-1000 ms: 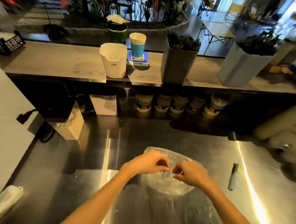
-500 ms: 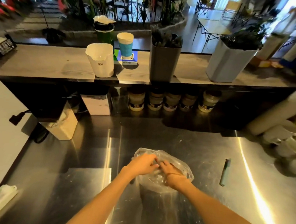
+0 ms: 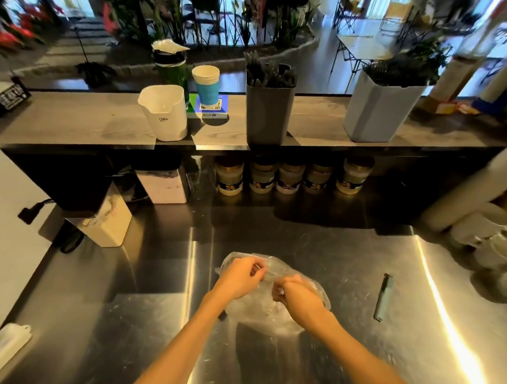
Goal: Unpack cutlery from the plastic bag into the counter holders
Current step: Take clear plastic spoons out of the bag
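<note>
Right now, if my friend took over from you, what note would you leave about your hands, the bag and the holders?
Left hand: pinching the top of the clear plastic bag.
Right hand: gripping the bag too.
The bag lies on the steel counter, not yet opened as far as I can tell.
On the upper shelf: the dark holder and the grey holder already hold dark cutlery; the white holder looks empty.
Done: nothing unpacked yet.
Left: open the bag, move the cutlery into the holders.

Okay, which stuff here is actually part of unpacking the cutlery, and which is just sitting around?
Part of the job: plastic bag, left hand, right hand, white holder, dark holder, grey holder.

Lying about: pen, blue paper cup, jars.
</note>
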### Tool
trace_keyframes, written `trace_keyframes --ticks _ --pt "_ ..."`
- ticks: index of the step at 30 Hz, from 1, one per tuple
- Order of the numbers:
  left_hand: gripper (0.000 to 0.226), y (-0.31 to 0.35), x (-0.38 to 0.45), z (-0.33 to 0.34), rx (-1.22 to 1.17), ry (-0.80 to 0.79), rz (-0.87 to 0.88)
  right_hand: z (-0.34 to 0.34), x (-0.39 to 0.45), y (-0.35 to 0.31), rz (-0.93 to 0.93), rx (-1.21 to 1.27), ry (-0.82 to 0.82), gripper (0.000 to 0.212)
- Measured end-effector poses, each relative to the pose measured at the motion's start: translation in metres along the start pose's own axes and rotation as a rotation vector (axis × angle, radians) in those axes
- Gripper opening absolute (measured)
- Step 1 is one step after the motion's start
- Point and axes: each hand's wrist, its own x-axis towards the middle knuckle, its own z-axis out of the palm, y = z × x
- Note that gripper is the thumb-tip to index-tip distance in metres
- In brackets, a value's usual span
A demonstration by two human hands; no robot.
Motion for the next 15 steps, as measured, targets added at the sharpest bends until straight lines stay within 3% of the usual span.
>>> trace_keyframes --ticks 1,5,10,15 --pt "0.018 0.001 -0.002 0.000 -0.009 0.027 -0.004 -0.006 -0.008 -0.002 -0.044 0.019 0.110 0.009" --pt "0.018 0.005 -0.008 -0.002 -0.066 0.115 -0.021 -0.012 -0.039 -0.001 -0.100 0.136 0.282 0.007" --pt "0.020 0.003 -0.017 -0.004 -0.131 0.082 0.065 -0.040 -0.061 0.004 -0.099 0.377 0.387 0.005" --pt "0.026 0.015 -0.029 -0.004 -0.090 0.041 0.205 -0.062 -0.077 0.008 -0.107 0.697 0.370 0.008"
